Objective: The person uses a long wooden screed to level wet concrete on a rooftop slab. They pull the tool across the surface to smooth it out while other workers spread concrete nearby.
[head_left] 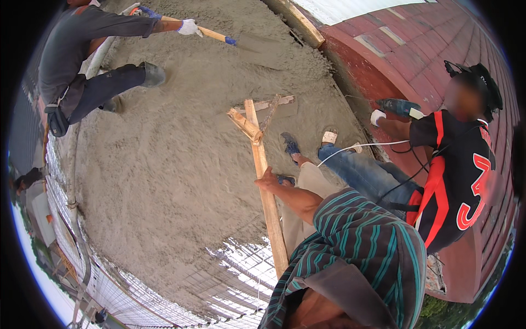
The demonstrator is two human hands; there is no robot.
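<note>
My right hand point(267, 181) is closed around the pale wooden shaft of a long-handled wooden float point(262, 159). Short wooden braces are fixed near its far end, where a flat board point(282, 107) rests on wet grey concrete point(164, 170). The shaft's near end disappears behind my striped shirt point(367, 236). My left hand is out of sight. Dark footwear point(290, 143) shows on my feet in the concrete, just right of the shaft.
At upper left, a co-worker in boots works a shovel point(213, 34). On the right, another holds a power drill point(399, 107) beside a red tiled roof point(416, 38); a white cable point(361, 147) crosses near my feet. Uncovered mesh point(241, 268) lies at the near side.
</note>
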